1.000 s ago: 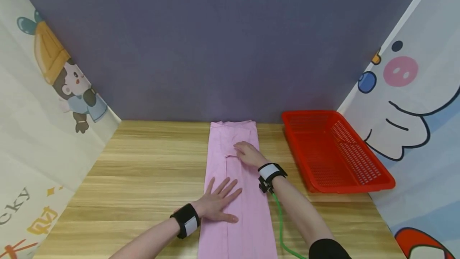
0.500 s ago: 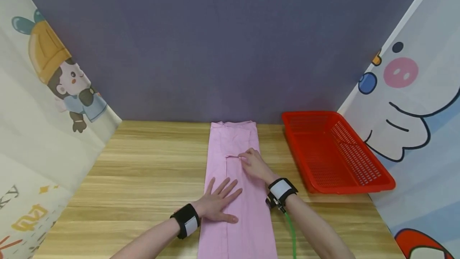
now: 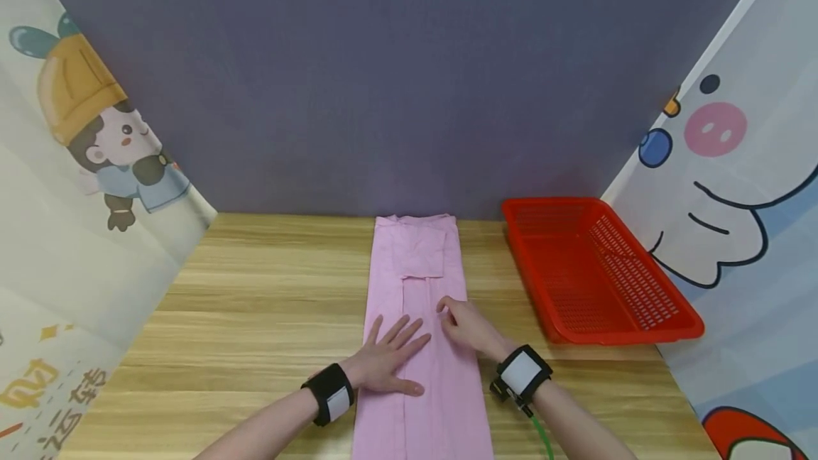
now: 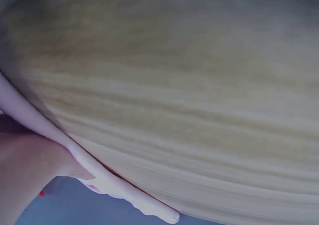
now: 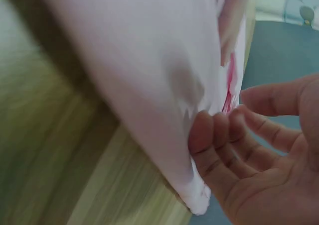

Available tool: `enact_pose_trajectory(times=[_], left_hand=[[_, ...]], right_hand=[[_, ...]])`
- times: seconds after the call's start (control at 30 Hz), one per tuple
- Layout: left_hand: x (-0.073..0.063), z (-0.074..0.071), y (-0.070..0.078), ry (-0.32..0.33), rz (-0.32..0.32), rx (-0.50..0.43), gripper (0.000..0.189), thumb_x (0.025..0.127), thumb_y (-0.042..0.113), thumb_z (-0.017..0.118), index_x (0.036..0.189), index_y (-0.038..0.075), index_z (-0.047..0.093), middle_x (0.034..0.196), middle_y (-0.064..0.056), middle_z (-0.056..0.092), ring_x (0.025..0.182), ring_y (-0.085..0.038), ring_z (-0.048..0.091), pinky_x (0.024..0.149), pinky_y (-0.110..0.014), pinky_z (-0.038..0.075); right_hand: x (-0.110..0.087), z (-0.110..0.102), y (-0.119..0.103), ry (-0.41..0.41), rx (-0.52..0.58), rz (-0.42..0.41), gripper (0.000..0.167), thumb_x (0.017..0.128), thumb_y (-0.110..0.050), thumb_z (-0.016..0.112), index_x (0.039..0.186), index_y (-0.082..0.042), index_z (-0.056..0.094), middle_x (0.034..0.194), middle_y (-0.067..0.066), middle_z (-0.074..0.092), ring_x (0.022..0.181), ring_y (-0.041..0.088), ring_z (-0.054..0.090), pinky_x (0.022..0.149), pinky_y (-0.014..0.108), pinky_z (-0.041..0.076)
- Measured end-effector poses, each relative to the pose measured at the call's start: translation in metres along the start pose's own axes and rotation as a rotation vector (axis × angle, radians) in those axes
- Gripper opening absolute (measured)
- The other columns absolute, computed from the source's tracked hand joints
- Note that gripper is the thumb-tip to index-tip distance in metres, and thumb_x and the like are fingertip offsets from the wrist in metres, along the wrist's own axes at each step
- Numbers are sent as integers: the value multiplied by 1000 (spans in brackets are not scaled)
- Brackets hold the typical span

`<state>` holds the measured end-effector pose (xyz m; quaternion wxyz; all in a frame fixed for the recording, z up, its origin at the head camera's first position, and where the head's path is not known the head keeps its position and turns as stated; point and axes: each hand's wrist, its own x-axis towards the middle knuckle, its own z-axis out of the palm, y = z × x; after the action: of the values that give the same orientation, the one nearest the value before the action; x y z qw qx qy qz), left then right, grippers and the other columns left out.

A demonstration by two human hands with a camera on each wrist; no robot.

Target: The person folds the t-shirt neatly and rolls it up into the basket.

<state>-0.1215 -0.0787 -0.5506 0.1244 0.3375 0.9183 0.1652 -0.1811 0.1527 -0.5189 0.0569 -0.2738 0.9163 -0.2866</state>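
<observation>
A pink garment (image 3: 409, 247), folded into a long narrow strip, runs from the table's back edge toward the person. Near its far end a squarish flap lies flat across it. My left hand (image 3: 383, 360) rests on the strip, fingers spread; the left wrist view shows only part of that hand (image 4: 35, 165) beside the cloth. Along the strip's right side, just nearer than the flap, is my right hand (image 3: 469, 325). In the right wrist view its fingers (image 5: 214, 170) bend loosely with the thumb apart, and nothing is between them.
A red plastic basket (image 3: 549, 304) with perforated sides stands on the wooden table (image 3: 275, 289) to the right. A dark grey panel (image 3: 396, 84) rises behind the table. Cartoon-printed sheets flank both sides. A green cable (image 3: 542, 435) trails from the right wrist strap.
My right hand has left the flap's edge and drawn back toward the person, slightly to the right. The flap now lies fully visible. My left hand has stayed in place.
</observation>
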Motion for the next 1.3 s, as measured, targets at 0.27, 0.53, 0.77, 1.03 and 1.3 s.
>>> enact_pose_trajectory(times=[0.27, 0.53, 0.77, 1.03, 1.3], left_hand=[[0, 0, -2, 65, -40, -50, 107, 81, 66, 70, 159, 8, 25, 167, -16, 20, 156, -38, 12, 123, -66, 4], [-9, 2, -9, 163, 48, -46, 89, 82, 56, 74, 149, 9, 39, 150, -14, 37, 141, -34, 33, 121, -62, 21], [-28, -6, -15, 200, 174, 6, 37, 84, 44, 76, 113, 24, 64, 114, 7, 57, 110, -9, 47, 98, -30, 43], [-46, -13, -17, 138, 428, 8, 7, 89, 17, 72, 94, 22, 72, 92, 12, 66, 90, 2, 58, 88, -10, 45], [-56, -16, -7, 36, 498, 59, 10, 83, 13, 72, 89, 20, 69, 86, 12, 62, 77, 8, 50, 75, 1, 39]], right_hand=[[-23, 0, -5, -135, -52, -29, 11, 85, -6, 67, 84, -10, 57, 68, -7, 48, 63, 4, 43, 57, 19, 37], [-46, 7, -7, -177, -141, -116, 16, 82, -16, 77, 89, -15, 64, 89, -6, 50, 87, 11, 44, 75, 25, 39], [-65, 11, -4, -87, -162, -247, 12, 83, -15, 76, 87, -19, 66, 90, -9, 52, 94, 10, 42, 82, 26, 40], [-80, 11, 1, -147, -170, -308, 10, 89, -15, 72, 88, -24, 67, 81, -15, 57, 88, 4, 41, 81, 23, 35], [-88, 7, -1, -311, -136, -196, 7, 93, -29, 70, 88, -29, 65, 72, -19, 46, 73, -3, 41, 69, 16, 35]])
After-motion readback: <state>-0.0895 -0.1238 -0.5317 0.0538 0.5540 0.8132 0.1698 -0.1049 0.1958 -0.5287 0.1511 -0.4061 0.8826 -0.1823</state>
